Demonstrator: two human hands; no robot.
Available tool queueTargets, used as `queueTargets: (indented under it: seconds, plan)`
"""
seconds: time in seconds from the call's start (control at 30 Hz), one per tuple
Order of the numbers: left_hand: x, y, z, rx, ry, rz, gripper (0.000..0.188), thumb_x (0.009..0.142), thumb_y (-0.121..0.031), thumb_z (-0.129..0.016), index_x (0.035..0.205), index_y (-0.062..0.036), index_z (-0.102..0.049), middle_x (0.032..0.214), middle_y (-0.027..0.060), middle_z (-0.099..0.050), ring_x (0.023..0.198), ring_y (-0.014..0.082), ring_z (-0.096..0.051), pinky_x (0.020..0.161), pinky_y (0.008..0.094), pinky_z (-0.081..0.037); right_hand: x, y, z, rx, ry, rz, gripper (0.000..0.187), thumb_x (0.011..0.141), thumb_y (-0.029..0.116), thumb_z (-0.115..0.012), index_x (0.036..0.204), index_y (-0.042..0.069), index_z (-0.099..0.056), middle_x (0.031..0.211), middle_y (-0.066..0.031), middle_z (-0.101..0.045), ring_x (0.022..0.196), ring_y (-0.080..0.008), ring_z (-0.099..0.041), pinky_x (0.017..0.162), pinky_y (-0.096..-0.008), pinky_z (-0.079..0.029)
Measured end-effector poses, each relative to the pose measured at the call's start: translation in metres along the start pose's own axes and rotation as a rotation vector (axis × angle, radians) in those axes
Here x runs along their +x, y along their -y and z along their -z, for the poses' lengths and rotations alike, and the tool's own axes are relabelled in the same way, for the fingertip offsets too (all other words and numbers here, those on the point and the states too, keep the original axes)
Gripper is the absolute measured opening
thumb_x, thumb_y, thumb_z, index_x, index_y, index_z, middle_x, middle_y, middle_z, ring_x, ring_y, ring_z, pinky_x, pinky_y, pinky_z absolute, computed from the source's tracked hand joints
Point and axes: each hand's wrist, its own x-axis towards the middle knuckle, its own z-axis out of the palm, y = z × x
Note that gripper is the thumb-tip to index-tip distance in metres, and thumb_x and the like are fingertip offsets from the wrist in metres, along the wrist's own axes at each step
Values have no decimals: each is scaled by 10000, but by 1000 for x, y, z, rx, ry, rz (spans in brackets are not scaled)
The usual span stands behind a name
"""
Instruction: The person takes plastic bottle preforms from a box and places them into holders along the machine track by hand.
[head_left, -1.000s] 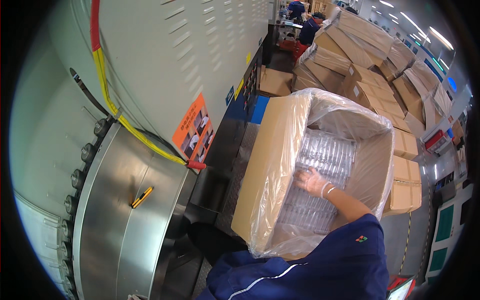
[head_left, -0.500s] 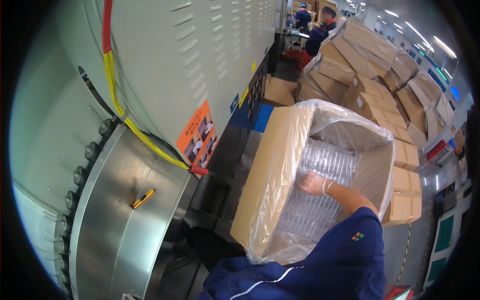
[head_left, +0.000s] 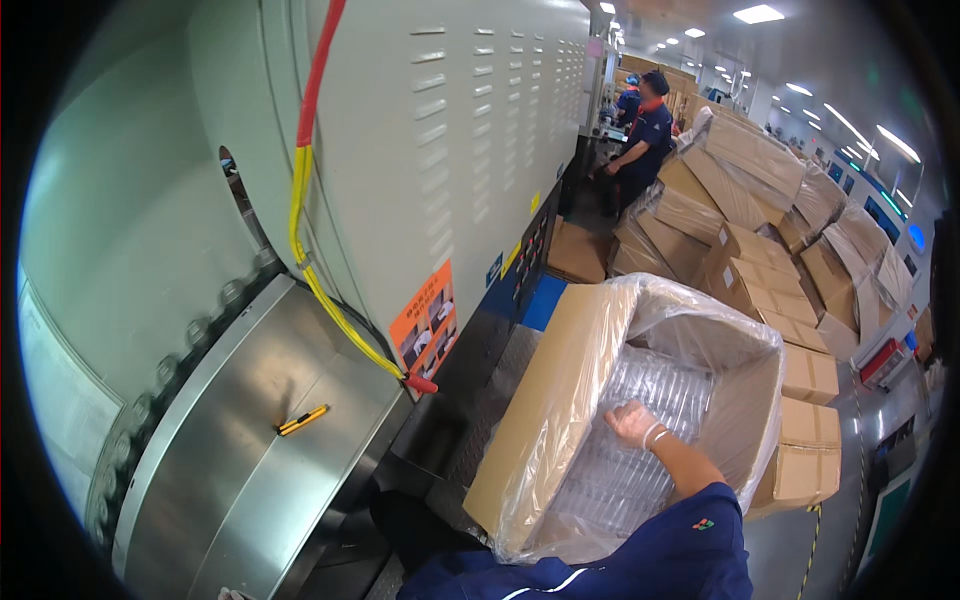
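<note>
A large cardboard box [head_left: 543,400] lined with a clear plastic bag [head_left: 735,310] stands in front of me. Rows of clear, ribbed plastic pieces [head_left: 660,385] lie packed inside it; I cannot tell their exact kind. Over them is my right hand [head_left: 632,424], its fingers curled in and closed, with a pale band at the wrist. Whatever it may hold is hidden. Only a gloved sliver of my left hand [head_left: 232,594] shows at the bottom edge, by the metal table [head_left: 250,480]; its fingers are out of sight.
A yellow utility knife [head_left: 302,420] lies on the metal table. Behind stands a grey-green machine cabinet [head_left: 440,130] with a red-and-yellow cable [head_left: 300,200]. Stacked cartons [head_left: 765,290] fill the right side. A person in dark blue [head_left: 650,140] stands at the back.
My view has tilted up, so the machine and box sit lower in it. The right hand stays over the plastic pieces, fingers curled. The person at the back shows more fully.
</note>
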Motion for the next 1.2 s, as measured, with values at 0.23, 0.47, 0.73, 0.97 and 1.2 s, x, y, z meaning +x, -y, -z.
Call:
queueTargets:
  seconds: [0.23,0.47,0.73,0.97,1.2]
  plan:
    - [3,-9,11,-30,58,-4,444,861,-421,-605,971,-1,-696,936,224,-674,853,370,-642,766,471,-483,3,-9,54,510,-594,-982,301,694,171,-680,908,51,-505,795,-113,-623,746,-246,-625,693,-335,-465]
    - [-14,-124,12,-850,82,-40,410,902,-262,-654,1159,53,-609,864,158,-646,835,193,-602,782,296,-483,14,36,221,1561,-1263,-760,262,693,60,-664,884,96,-490,729,26,-501,621,-80,-506,554,-261,-427]
    - [-76,-338,61,-1523,1476,-299,1017,755,-212,-807,1503,-107,-125,1427,150,-329,1262,288,-420,1010,427,-423,124,233,265,1883,-320,-206,370,648,85,-791,889,61,-512,811,8,-547,726,-76,-510,660,-254,-461]
    - [-77,-303,38,-1826,1561,355,506,739,-16,-588,1220,-115,-465,1009,28,-554,886,147,-574,765,268,-481,169,329,252,1883,166,-71,243,724,138,-707,864,23,-546,788,-22,-574,705,-105,-549,628,-269,-480]
    - [-59,-245,54,-1679,1364,546,363,787,-123,-620,1136,-130,-522,792,-27,-541,704,66,-520,599,207,-396,200,390,246,1736,148,223,209,735,124,-681,889,21,-585,775,-31,-589,697,-109,-545,618,-269,-471]
